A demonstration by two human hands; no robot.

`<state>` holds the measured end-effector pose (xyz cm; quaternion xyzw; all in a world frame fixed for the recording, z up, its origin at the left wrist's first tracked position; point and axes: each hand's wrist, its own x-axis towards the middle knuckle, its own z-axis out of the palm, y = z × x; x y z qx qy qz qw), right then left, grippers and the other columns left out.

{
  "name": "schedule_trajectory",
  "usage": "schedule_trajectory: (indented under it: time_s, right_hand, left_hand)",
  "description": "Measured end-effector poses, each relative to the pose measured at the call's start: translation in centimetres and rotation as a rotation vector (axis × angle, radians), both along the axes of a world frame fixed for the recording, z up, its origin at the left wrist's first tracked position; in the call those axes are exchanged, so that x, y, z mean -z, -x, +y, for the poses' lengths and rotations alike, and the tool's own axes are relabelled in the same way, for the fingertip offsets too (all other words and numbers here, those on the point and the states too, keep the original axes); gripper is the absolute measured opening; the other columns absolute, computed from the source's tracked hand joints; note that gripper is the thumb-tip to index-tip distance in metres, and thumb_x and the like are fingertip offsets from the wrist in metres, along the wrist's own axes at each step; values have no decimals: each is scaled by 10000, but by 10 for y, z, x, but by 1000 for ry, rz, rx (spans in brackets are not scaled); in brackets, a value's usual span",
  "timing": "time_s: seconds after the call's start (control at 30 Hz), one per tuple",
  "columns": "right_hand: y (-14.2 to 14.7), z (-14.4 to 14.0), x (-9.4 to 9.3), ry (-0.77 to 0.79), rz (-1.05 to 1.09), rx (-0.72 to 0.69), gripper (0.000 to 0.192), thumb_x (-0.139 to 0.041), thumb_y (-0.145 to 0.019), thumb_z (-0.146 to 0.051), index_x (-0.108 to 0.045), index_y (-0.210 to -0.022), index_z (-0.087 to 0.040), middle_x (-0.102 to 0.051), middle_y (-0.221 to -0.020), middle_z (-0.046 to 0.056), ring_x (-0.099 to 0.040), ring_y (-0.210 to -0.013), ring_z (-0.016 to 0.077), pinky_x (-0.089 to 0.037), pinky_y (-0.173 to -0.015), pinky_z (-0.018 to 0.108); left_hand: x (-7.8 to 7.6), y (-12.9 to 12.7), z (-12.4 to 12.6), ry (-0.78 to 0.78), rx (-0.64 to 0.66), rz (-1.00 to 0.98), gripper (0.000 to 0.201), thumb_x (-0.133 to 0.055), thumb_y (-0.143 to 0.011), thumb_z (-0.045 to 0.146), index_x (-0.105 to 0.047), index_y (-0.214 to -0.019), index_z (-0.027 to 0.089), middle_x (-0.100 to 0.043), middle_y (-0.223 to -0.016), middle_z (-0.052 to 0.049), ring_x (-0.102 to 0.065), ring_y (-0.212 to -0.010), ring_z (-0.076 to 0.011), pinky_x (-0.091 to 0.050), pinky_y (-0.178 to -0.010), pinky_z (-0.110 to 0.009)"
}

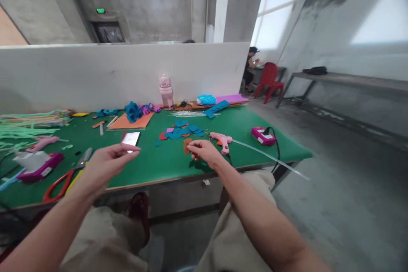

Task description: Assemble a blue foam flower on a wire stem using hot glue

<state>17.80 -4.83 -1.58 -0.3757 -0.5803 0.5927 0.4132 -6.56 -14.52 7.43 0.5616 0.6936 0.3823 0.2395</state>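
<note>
Between the thumb and fingers of my right hand (204, 152) is a small brown felt piece (186, 146), held just above the green table. My left hand (110, 163) hovers over the table in front of a phone (131, 139) with a lit screen. Its thumb and forefinger are pinched together; anything between them is too small to make out. A pink glue gun (222, 140) lies right of my right hand, a long clear glue stick (270, 153) running out of its back. Behind the brown piece lie loose blue felt pieces (185, 130).
Orange-handled scissors (65, 182) lie by my left forearm. A second pink glue gun (43, 142) and green strips (28, 131) are at left. A magenta box (264, 135) with a black cord sits at right. Against the white partition (127, 76) stands a pink bottle (166, 91).
</note>
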Motion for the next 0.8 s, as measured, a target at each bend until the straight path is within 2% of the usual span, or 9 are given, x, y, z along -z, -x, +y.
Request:
schedule_trajectory:
  time_s: [0.03,0.07,0.17,0.3,0.47,0.57,0.63,0.7,0.8]
  right_hand:
    - [2,1,0,6,2,-3,221,-616,-665,-358,-585,-716,-144,-527,-529,-33,-471,-440,54,-376,-404,158]
    - [3,3,0,12,5,-5,223,-615,-666,-358,-586,-715,-142,-527,-527,-33,-474,-443,54,-377,-408,158]
    - [4,6,-2,3,6,-4,240,-617,-666,-369,-590,-715,-136,-532,-531,-31,-476,-444,53,-377,-411,158]
    - [-1,9,-2,-45,-30,-23,260,-604,-681,-385,-609,-722,-128,-553,-558,-18,-476,-453,52,-381,-417,159]
    - [-6,10,0,-51,-104,-15,260,-582,-705,-385,-609,-708,-127,-534,-525,-21,-466,-436,51,-382,-410,155]
    - [-7,9,1,-51,-108,10,286,-582,-705,-427,-595,-796,-156,-588,-627,-5,-505,-474,61,-388,-402,151]
    - [-7,9,4,-62,-142,40,315,-644,-652,-413,-582,-856,-181,-613,-705,0,-526,-506,68,-391,-396,148]
    - [-8,10,7,-84,-192,76,280,-679,-620,-353,-584,-820,-181,-602,-667,-9,-521,-501,71,-395,-394,149]
    - [-9,13,10,-106,-219,117,128,-626,-660,-281,-578,-698,-168,-551,-545,-31,-498,-458,69,-411,-403,161]
  left_hand:
    - [4,-15,15,41,115,-69,383,-599,-623,481,-648,-865,188,-359,-435,74,-258,-405,-48,-175,-396,-174]
    - [9,-28,29,72,178,-101,378,-616,-610,473,-648,-841,175,-346,-434,75,-257,-397,-48,-173,-387,-178]
    - [26,-58,64,127,309,-152,380,-610,-614,479,-644,-813,157,-383,-457,63,-248,-381,-42,-149,-368,-186]
    - [43,-80,90,219,443,-240,399,-588,-626,502,-611,-801,145,-411,-503,56,-243,-379,-38,-138,-351,-190]
    - [54,-87,100,216,437,-276,338,-644,-573,427,-543,-720,140,-427,-499,63,-261,-377,-28,-157,-352,-175]
    - [60,-86,103,213,416,-304,314,-640,-575,413,-519,-691,148,-384,-451,80,-249,-348,-24,-143,-344,-175]
    - [64,-86,104,214,400,-331,306,-637,-578,411,-504,-683,156,-359,-431,91,-237,-328,-22,-140,-335,-176]
    - [68,-86,104,213,384,-358,300,-633,-583,412,-495,-676,163,-338,-422,100,-222,-316,-19,-136,-327,-175]
    - [72,-88,104,215,383,-380,296,-637,-582,401,-510,-703,162,-361,-439,97,-217,-317,-18,-130,-322,-174]
